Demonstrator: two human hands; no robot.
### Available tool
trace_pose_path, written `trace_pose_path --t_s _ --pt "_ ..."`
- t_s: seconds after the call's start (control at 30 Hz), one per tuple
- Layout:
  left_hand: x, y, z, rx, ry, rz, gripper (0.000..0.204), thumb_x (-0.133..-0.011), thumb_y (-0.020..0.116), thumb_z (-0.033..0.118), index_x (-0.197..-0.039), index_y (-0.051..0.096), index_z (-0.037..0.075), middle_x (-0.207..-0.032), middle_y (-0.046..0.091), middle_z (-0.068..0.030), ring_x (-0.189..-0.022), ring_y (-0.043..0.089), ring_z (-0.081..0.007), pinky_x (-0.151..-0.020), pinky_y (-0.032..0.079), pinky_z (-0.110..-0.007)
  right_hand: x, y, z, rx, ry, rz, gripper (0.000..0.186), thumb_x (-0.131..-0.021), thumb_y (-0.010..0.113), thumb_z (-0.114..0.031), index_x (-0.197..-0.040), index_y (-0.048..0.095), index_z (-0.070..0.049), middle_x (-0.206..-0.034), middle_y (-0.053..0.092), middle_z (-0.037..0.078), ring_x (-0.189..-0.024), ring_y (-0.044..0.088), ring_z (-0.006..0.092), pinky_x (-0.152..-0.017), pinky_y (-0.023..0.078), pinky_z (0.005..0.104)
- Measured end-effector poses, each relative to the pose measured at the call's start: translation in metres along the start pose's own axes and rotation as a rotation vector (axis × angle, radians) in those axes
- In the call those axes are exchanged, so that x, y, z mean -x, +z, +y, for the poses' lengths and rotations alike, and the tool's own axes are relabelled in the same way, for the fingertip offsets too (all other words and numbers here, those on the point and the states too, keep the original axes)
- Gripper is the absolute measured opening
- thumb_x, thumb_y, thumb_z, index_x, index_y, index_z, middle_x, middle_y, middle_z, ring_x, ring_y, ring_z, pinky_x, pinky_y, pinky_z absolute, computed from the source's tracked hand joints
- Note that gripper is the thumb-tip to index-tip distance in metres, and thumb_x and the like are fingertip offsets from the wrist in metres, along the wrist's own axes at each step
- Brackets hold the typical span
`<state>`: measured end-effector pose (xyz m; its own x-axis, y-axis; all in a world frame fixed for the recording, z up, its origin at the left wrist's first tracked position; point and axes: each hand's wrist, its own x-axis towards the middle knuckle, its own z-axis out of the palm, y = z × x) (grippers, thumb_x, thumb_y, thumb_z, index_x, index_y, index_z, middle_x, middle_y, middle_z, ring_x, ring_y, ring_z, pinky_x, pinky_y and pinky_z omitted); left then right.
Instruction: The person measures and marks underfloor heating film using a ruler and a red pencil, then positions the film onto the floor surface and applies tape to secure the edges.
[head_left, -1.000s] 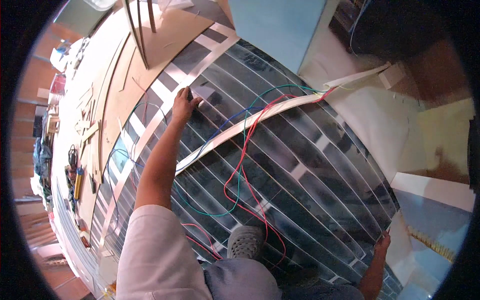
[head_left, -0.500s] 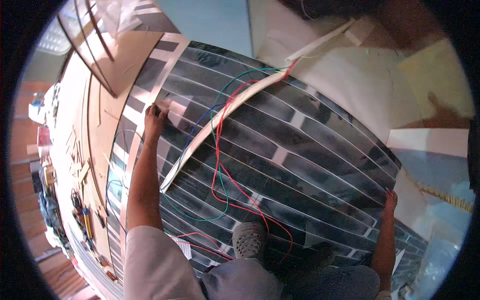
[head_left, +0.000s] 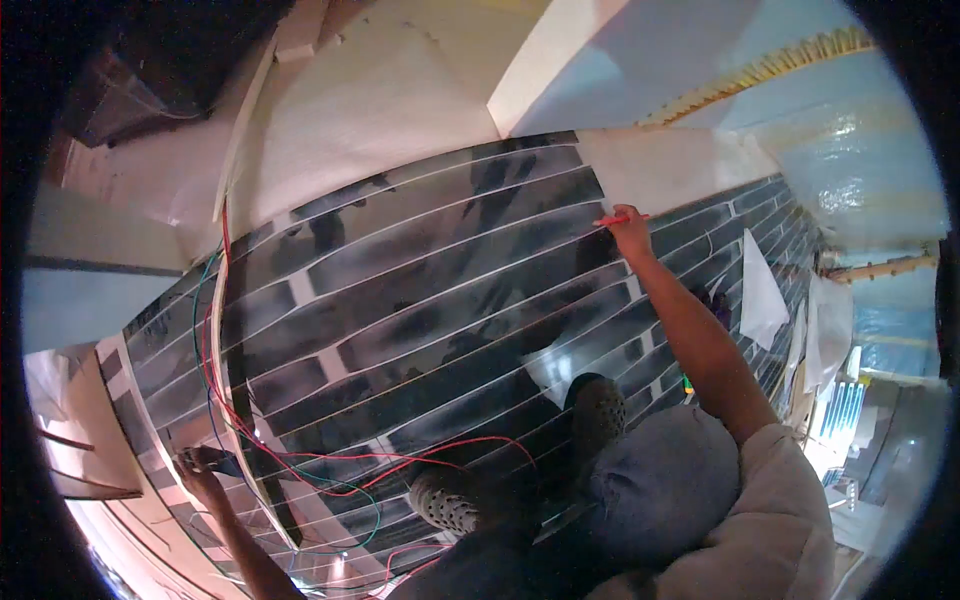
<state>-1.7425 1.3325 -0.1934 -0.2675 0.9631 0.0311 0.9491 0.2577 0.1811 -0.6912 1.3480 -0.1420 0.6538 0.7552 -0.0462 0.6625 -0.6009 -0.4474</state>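
A person crouches on a big sheet of dark, shiny heating film [head_left: 430, 290] with thin pale stripes running across it. The film covers most of the floor in the picture.

The right hand [head_left: 630, 232] reaches out toward 1 o'clock. Its fingers are pinched together around a thin red marker [head_left: 618, 218], which lies flat and points toward 9 o'clock. The hand rests at the far edge of the film, where the dark sheet meets a white foam board [head_left: 400, 110].

The left hand [head_left: 197, 465] is low down at 8 o'clock, at the near left edge of the film. It seems to press down on the film with bent fingers, but it is dark there, so one cannot tell if it holds something.

Red, green and blue wires [head_left: 225, 400] run down the left side of the film from 10 o'clock, pass close by the left hand, and curl toward the person's feet. A grey clog shoe [head_left: 445, 500] with holes sits on the film at 6 o'clock, and the other shoe [head_left: 598, 410] is just to the right of it. A white sheet of paper [head_left: 762, 300] lies on the film at 3 o'clock, well apart from the right hand.
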Motion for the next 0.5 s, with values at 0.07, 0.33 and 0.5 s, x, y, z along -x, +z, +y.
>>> trace_pose_path --t_s 0.07,0.33,0.5 --pt "0.018 0.013 0.032 -0.003 0.063 -0.056 0.051 -0.103 0.052 0.036 -0.135 0.057 -0.003 -0.148 0.044 -0.0280 -0.137 0.041 -0.0436 -0.114 0.033 -0.047 -0.002 -0.010 0.037 -0.074 -0.065 0.019 0.044 -0.083 0.078 -0.022 -0.119 0.063 -0.001 -0.112 0.070 0.014 -0.103 0.067 0.0247 -0.089 0.052 0.0361" --pt "0.019 -0.006 0.022 0.093 0.101 -0.133 0.047 -0.103 0.048 0.033 -0.130 0.061 -0.004 -0.149 0.047 -0.0231 -0.138 0.043 -0.0368 -0.116 0.031 -0.042 0.006 0.008 0.015 -0.216 -0.177 0.040 0.035 -0.087 0.076 -0.024 -0.115 0.061 -0.010 -0.106 0.070 0.014 -0.098 0.069 0.0328 -0.083 0.054 0.0420" --pt "0.022 -0.060 0.083 0.132 0.027 -0.035 0.043 -0.104 0.050 0.026 -0.132 0.057 -0.005 -0.135 0.058 -0.0221 -0.126 0.054 -0.0360 -0.111 0.038 -0.041 0.069 -0.036 -0.027 -0.242 -0.264 -0.015 0.025 -0.093 0.070 -0.022 -0.111 0.064 -0.007 -0.103 0.069 0.013 -0.096 0.067 0.0283 -0.082 0.052 0.0383"
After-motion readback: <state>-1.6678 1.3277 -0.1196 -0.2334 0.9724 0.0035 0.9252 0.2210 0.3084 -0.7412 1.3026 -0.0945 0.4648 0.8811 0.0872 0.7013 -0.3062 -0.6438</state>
